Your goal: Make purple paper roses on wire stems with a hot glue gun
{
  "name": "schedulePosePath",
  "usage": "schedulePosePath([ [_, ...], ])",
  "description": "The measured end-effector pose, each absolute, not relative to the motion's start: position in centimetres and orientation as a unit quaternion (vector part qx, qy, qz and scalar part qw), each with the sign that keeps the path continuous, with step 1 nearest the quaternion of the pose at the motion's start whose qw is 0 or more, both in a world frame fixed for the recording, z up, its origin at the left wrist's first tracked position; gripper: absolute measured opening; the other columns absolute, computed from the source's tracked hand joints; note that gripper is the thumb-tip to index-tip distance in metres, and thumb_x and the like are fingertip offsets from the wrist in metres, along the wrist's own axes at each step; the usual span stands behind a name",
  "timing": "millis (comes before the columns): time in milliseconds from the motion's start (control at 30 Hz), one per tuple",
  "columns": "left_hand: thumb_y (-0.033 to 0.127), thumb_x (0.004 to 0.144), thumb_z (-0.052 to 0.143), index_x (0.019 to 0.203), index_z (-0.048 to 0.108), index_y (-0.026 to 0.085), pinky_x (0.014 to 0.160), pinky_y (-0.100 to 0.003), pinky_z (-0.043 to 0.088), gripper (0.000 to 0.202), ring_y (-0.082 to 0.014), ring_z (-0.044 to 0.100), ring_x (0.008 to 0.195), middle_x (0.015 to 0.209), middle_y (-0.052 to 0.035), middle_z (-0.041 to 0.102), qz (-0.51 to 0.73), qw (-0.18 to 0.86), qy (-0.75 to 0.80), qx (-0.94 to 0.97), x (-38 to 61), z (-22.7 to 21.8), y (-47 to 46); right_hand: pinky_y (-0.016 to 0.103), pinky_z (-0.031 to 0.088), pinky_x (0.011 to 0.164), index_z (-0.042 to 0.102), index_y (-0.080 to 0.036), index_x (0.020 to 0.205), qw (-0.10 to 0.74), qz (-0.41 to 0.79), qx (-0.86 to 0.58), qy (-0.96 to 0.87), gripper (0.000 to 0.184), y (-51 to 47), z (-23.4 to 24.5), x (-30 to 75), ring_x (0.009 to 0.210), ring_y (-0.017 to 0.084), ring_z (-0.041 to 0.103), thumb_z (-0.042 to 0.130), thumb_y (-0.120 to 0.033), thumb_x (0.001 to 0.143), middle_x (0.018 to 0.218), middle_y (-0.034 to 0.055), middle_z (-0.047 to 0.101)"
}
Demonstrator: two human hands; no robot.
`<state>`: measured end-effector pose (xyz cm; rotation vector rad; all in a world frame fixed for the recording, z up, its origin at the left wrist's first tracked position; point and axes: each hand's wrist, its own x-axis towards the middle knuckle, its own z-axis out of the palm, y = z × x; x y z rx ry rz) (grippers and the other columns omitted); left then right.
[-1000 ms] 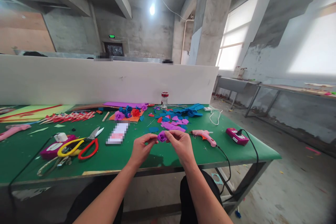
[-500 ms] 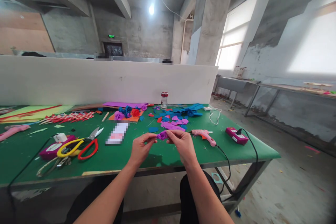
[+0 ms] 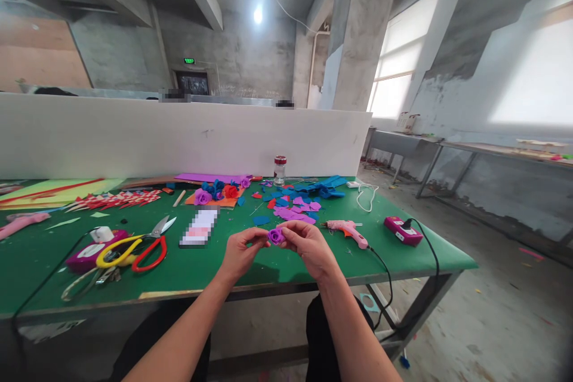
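Between my two hands, just above the front of the green table, is a small purple paper rose. My left hand pinches its left side with thumb and fingertips. From the right, my right hand grips it with thumb and forefinger. Its coiled petals face up toward me. Loose purple petals lie just beyond my hands, among blue pieces. A pink glue gun rests on the table to the right of my right hand.
Scissors and a purple power socket lie at left, beside a blurred phone. Finished roses and a red-capped jar stand near the white partition. Another socket, with a cord, sits at right.
The purple rose has turned in my fingers, so that its spiral centre faces me more. My right fingers have shifted slightly on it; both hands stay in nearly the same place.
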<state>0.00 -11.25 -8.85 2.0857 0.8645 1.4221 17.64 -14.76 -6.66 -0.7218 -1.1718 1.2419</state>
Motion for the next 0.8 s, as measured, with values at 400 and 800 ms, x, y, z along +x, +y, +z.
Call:
schedulePosePath([
  [400,0.035,0.082,0.064,0.081,0.072,0.019,0.066,-0.025,0.053,0.018,-0.0154,0.067,0.064,0.069,-0.0026,0.073,0.518,0.247,0.308,0.759,0.16,-8.79,-11.31,0.028,0.052,0.071,0.076,-0.023,0.091,0.614,0.278,-0.341,-0.655,0.020,-14.58,-6.59,17.89,0.083,0.019,0.065,0.060,-0.033,0.085,0.091,0.0057,0.072],
  [800,0.032,0.084,0.062,0.081,0.073,0.021,0.067,-0.025,0.052,0.017,-0.0155,0.067,0.067,0.072,-0.0027,0.073,0.504,0.232,0.307,0.773,0.20,-8.65,-11.47,0.028,0.051,0.066,0.073,-0.019,0.075,0.601,0.286,-0.387,-0.638,0.019,-14.58,-6.60,17.72,0.069,0.018,0.065,0.062,-0.033,0.081,0.073,0.0040,0.072],
])
